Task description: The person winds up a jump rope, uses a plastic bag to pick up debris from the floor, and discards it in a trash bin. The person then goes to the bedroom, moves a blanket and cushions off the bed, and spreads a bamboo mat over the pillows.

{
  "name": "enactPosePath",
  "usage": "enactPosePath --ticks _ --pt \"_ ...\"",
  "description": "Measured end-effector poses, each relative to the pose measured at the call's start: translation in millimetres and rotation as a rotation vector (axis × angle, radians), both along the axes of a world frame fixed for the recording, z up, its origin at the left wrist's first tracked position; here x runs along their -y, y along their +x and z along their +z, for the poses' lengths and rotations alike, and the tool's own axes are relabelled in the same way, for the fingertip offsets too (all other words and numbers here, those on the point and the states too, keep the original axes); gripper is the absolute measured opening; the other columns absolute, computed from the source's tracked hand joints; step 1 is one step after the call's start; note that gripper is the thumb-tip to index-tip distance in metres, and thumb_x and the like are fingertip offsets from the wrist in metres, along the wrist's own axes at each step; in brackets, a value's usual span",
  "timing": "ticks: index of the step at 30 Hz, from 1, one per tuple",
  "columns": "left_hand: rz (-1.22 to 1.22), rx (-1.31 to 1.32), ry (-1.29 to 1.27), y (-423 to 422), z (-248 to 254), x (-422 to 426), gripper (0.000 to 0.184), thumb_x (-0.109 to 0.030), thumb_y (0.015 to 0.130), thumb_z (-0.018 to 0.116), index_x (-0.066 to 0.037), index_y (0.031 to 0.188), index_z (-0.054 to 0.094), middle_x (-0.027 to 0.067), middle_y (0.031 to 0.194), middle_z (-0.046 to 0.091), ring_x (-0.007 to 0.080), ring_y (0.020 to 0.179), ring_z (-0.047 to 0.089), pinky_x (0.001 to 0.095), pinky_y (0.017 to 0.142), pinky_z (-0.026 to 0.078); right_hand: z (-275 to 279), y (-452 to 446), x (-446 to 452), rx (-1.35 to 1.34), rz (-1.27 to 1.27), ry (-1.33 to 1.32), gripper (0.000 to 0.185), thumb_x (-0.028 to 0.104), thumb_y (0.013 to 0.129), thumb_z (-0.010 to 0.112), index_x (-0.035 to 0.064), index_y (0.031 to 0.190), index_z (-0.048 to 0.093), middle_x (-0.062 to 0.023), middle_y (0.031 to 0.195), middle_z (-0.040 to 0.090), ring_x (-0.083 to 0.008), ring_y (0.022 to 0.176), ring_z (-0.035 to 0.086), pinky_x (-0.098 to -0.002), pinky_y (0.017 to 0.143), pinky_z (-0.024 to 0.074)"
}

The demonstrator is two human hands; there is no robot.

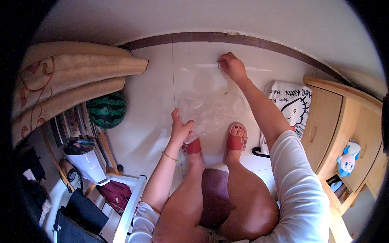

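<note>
A clear, crumpled plastic bag (214, 107) lies spread over the pale floor in front of my feet. My left hand (182, 127) is closed on its near left edge, beside my left sandal. Farther out, near the wall, my right hand (231, 67) pinches something small and dark at its fingertips, too small to name. A tiny dark piece (225, 93) shows on or under the bag, between the two hands; I cannot tell which.
Red sandals (235, 142) are on my feet. Left are rolled beige cushions or mats (81, 69), a watermelon-patterned ball (107, 110) and a white bin (87, 164). Right are a Hello Kitty bag (289, 99) and a wooden cabinet (322, 117) with a blue plush toy (348, 158).
</note>
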State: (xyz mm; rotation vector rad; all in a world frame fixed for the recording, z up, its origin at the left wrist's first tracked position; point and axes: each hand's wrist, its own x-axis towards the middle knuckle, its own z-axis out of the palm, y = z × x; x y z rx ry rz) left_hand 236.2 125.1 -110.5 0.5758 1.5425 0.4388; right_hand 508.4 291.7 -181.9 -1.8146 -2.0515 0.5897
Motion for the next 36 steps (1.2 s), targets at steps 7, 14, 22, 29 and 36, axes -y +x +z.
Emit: enactPosePath --ticks 7,14,22,29,36 --pt "-0.004 0.000 0.004 0.3 -2.8 3.3 0.078 -0.002 0.082 0.061 -0.010 0.142 0.012 0.0150 0.123 0.050 0.0214 0.087 0.060 0.0302 0.053 0.054 4.9 -3.0 -1.1 -0.029 -0.056 0.025 0.020 0.020 0.084 0.062 0.0082 0.100 0.062 -0.0139 0.103 0.061 -0.0343 0.092 0.062 -0.0439 0.079 0.0518" --pt "0.011 0.018 0.015 0.9 -6.5 3.9 0.078 -0.003 0.081 0.061 -0.010 0.142 0.012 0.0164 0.123 0.049 0.0217 0.085 0.060 0.0304 0.053 0.054 1.5 -9.6 2.4 0.030 -0.064 -0.037 0.019 0.016 0.081 0.061 0.0056 0.097 0.061 -0.0175 0.099 0.059 -0.0371 0.089 0.061 -0.0455 0.077 0.0521" --pt "0.013 -0.005 0.011 5.7 -5.4 0.0 0.079 -0.003 0.079 0.062 -0.008 0.141 0.014 0.0186 0.122 0.048 0.0215 0.080 0.060 0.0299 0.047 0.052 -15.7 3.5 -0.7 -0.226 -0.196 0.059 0.019 0.017 0.081 0.064 0.0015 0.091 0.064 -0.0203 0.090 0.064 -0.0375 0.081 0.063 -0.0435 0.073 0.0514" --pt "0.012 0.001 -0.004 5.8 -6.4 1.0 0.079 -0.002 0.078 0.062 -0.008 0.141 0.014 0.0172 0.119 0.049 0.0221 0.080 0.060 0.0300 0.047 0.051 -17.4 -5.1 10.0 -0.250 -0.355 -0.008 0.020 0.018 0.081 0.066 0.0003 0.089 0.064 -0.0203 0.086 0.065 -0.0374 0.081 0.064 -0.0433 0.074 0.0513" --pt "0.009 0.005 -0.015 6.0 -4.8 0.5 0.081 -0.003 0.078 0.062 -0.010 0.142 0.013 0.0161 0.121 0.050 0.0240 0.090 0.059 0.0322 0.054 0.053 8.1 -26.2 24.3 -0.091 -0.369 -0.068 0.024 0.016 0.079 0.068 0.0035 0.096 0.058 -0.0203 0.099 0.061 -0.0391 0.087 0.063 -0.0466 0.075 0.0514"
